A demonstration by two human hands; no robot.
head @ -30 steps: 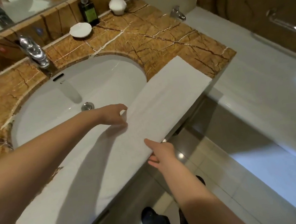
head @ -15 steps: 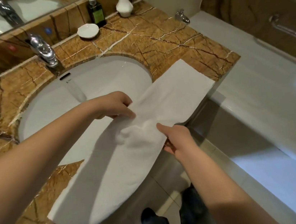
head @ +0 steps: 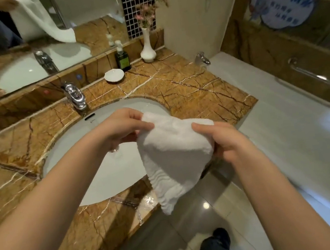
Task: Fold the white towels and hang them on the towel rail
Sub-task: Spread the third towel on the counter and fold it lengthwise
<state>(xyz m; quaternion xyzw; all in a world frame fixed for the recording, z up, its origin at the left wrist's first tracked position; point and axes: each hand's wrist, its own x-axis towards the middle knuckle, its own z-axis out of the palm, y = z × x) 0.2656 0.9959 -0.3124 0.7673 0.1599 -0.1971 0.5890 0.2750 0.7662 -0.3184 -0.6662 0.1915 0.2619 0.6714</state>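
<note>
Towel [head: 174, 155] hangs pinched between left hand [head: 122, 128] and right hand [head: 227, 141].

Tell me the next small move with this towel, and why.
Probably draw the two hands apart to pull the held top edge taut. The left hand and right hand both pinch the white towel up over the sink, but it hangs bunched and skewed, its lower end dangling past the counter edge.

You are holding both bare forearms out in front, hands close together. Your left hand [head: 124, 128] is pinching the towel [head: 174, 155] at its top corner between thumb and fingers. Your right hand [head: 225, 140] is gripping the opposite edge, thumb on top.
</note>
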